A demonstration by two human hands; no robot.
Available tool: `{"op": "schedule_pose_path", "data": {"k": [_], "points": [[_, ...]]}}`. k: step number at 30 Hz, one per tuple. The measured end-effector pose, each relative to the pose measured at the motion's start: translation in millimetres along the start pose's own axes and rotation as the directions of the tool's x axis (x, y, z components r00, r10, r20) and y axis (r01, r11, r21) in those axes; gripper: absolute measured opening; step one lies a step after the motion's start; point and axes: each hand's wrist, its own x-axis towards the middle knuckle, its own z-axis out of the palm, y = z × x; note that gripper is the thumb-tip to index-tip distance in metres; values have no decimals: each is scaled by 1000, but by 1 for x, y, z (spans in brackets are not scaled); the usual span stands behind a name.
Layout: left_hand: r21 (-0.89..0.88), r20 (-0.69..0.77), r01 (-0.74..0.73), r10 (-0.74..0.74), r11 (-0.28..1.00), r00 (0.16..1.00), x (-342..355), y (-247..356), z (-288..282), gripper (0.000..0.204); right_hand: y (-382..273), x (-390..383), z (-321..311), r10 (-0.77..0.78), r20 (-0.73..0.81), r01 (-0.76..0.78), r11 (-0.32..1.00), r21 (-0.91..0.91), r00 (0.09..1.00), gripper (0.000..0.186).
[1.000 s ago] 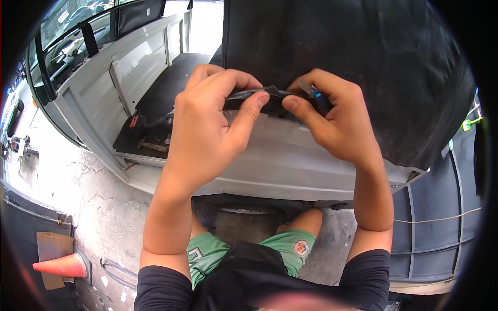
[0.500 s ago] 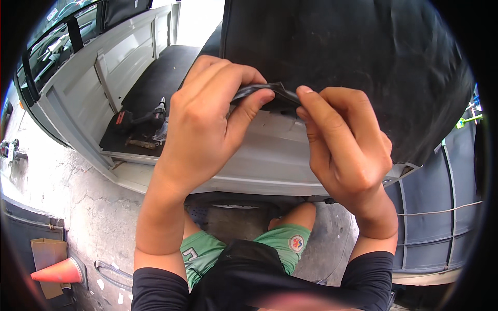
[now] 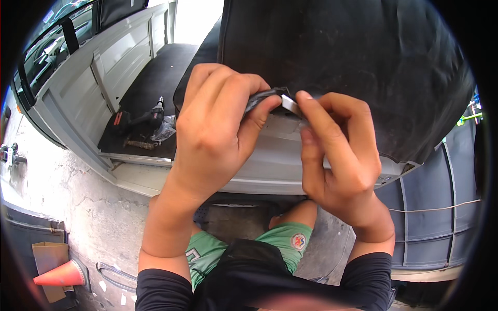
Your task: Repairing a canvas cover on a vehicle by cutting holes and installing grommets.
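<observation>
Left hand [image 3: 215, 122] pinching a black strip [image 3: 261, 97] before the dark cover [image 3: 321, 46], I hold what looks like a blade [image 3: 290, 105] in my right hand [image 3: 345, 150], close against it. Pressing too hard could slip it into my left thumb [image 3: 267, 107].

I see a cordless drill [image 3: 143, 120] on the black bed mat [image 3: 166, 65], clear plastic bag [image 3: 165, 129] just beside it. Lower left: orange traffic cone [image 3: 62, 274] overlapping cardboard [image 3: 50, 254] in my view.
</observation>
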Motion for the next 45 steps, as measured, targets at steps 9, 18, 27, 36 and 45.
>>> {"op": "schedule_pose_path", "data": {"k": [9, 18, 27, 36, 45], "points": [[71, -136, -139, 148, 988, 980, -16, -6, 18, 23, -27, -13, -14, 181, 137, -188, 981, 40, 974, 43], [92, -185, -147, 162, 985, 969, -22, -7, 26, 21, -35, -3, -8, 241, 130, -246, 969, 16, 962, 33], [114, -267, -114, 141, 987, 953, -24, -3, 34, 29, -48, 14, -20, 322, 238, -311, 947, -84, 916, 33], [113, -269, -138, 164, 984, 949, -27, -5, 37, 28, -46, 24, -25, 293, 293, -245, 951, -191, 910, 30], [132, -298, -155, 188, 979, 936, -25, -7, 41, 27, -45, 30, -22, 303, 276, -259, 948, -186, 912, 27]]}}
